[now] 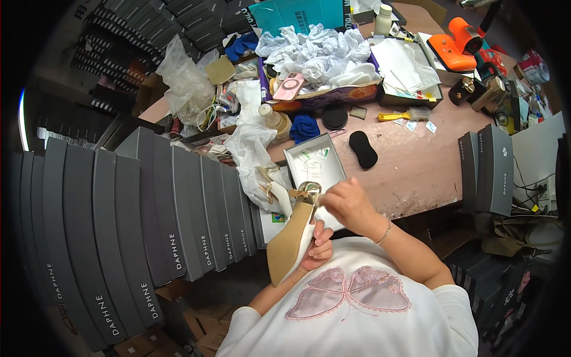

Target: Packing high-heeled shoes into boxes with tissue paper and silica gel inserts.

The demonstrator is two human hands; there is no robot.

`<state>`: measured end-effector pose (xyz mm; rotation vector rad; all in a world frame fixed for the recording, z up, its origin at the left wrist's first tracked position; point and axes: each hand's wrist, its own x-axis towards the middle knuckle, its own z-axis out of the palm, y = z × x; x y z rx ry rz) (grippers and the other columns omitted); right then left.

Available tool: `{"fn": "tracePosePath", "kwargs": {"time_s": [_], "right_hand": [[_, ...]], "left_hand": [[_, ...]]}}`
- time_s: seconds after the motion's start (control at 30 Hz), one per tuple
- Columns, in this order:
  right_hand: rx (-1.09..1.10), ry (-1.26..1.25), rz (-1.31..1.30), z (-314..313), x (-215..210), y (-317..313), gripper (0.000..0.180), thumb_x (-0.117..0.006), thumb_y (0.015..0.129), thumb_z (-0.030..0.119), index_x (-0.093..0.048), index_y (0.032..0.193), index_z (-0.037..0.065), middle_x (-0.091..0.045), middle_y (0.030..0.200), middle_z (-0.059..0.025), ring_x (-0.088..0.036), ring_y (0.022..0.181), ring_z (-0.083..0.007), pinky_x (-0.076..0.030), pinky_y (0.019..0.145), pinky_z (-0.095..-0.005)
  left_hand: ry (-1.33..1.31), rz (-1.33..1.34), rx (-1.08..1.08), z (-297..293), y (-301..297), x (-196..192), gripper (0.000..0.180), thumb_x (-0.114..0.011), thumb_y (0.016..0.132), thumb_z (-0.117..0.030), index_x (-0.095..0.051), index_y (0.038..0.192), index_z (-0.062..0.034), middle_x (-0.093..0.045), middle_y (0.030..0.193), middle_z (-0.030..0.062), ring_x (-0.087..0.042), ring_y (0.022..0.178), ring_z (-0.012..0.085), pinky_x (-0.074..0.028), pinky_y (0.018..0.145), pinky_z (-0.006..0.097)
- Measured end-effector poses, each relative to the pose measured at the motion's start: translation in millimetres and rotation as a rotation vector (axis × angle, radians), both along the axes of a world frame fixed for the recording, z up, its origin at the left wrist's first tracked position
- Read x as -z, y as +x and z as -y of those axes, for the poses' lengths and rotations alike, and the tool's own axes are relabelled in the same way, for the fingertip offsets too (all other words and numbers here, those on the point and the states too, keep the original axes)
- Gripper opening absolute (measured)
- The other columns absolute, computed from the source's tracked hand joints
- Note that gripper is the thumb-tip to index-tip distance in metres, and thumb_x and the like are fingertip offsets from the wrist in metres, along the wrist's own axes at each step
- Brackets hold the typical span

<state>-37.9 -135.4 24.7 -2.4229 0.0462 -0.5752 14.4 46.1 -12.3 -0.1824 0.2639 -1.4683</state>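
My left hand (317, 247) is closed around a white high-heeled shoe. The tan sole (291, 243) of this shoe faces up, and its shiny gold heel part (309, 191) points toward the table. Beside that heel is my right hand (349, 205), its fingers bent together; whatever they may pinch is too small to make out. Just left of the held shoe, a second white shoe with gold trim (276, 194) rests on white tissue paper (250, 143). Under both lies an open shoebox (310, 156) with small printed cards inside.
Grey shoeboxes (113, 238) stand in a long row at left; more (495, 169) stand at right. On the pink table (416, 172) lie a black shoe-shaped pad (363, 149), a yellow-handled brush (404, 115) and a blue cloth (304, 128). Behind them, a carton holds crumpled paper (315, 53) and a pink phone (289, 87).
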Motion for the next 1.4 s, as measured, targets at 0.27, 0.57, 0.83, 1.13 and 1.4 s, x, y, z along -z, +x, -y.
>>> {"fn": "tracePosePath", "kwargs": {"time_s": [0.27, 0.57, 0.83, 1.13, 1.4], "right_hand": [[0.473, 0.169, 0.093, 95, 18, -27, 0.009, -0.067, 0.081, 0.007, -0.062, 0.088, 0.005, -0.062, 0.081, -0.0098, -0.058, 0.071, -0.0270, -0.043, 0.070, -0.0355], [0.450, -0.068, 0.065, 174, 56, -19, 0.010, -0.067, 0.081, 0.010, -0.062, 0.088, 0.004, -0.062, 0.080, -0.0098, -0.060, 0.073, -0.0276, -0.045, 0.067, -0.0373], [0.328, 0.243, 0.050, 144, 32, -20, 0.010, -0.068, 0.080, 0.007, -0.064, 0.088, 0.003, -0.061, 0.079, -0.0107, -0.060, 0.070, -0.0265, -0.047, 0.062, -0.0353], [-0.227, 0.094, 0.003, 5, -44, -46, 0.022, -0.073, 0.074, 0.008, -0.067, 0.095, 0.010, -0.061, 0.084, -0.0014, -0.055, 0.075, -0.0169, -0.036, 0.072, -0.0319], [-0.129, 0.043, 0.013, -4, -28, -56, 0.023, -0.072, 0.073, 0.008, -0.066, 0.094, 0.012, -0.058, 0.083, -0.0006, -0.053, 0.073, -0.0175, -0.034, 0.071, -0.0345]], "left_hand": [[0.482, 1.069, 0.176, 2, 29, 2, 0.033, -0.064, 0.090, -0.020, -0.057, 0.111, 0.0041, -0.064, 0.093, 0.0106, -0.066, 0.075, 0.0174, -0.055, 0.065, 0.028], [0.462, 1.093, 0.158, 7, 33, -32, 0.043, -0.068, 0.086, -0.025, -0.056, 0.111, 0.0077, -0.064, 0.088, 0.0113, -0.066, 0.069, 0.0180, -0.054, 0.060, 0.028], [0.507, 0.924, 0.163, 4, 17, -27, 0.047, -0.065, 0.088, -0.033, -0.058, 0.110, 0.0074, -0.064, 0.085, 0.0095, -0.064, 0.066, 0.0156, -0.050, 0.058, 0.025], [0.521, 1.100, 0.188, -3, -8, -4, 0.024, -0.066, 0.089, -0.022, -0.061, 0.096, 0.0000, -0.064, 0.076, 0.0068, -0.064, 0.066, 0.0148, -0.053, 0.059, 0.028], [0.524, 1.042, 0.227, -19, -24, 24, 0.030, -0.064, 0.088, -0.024, -0.059, 0.102, 0.0021, -0.062, 0.077, 0.0087, -0.063, 0.065, 0.0176, -0.053, 0.060, 0.030]]}}
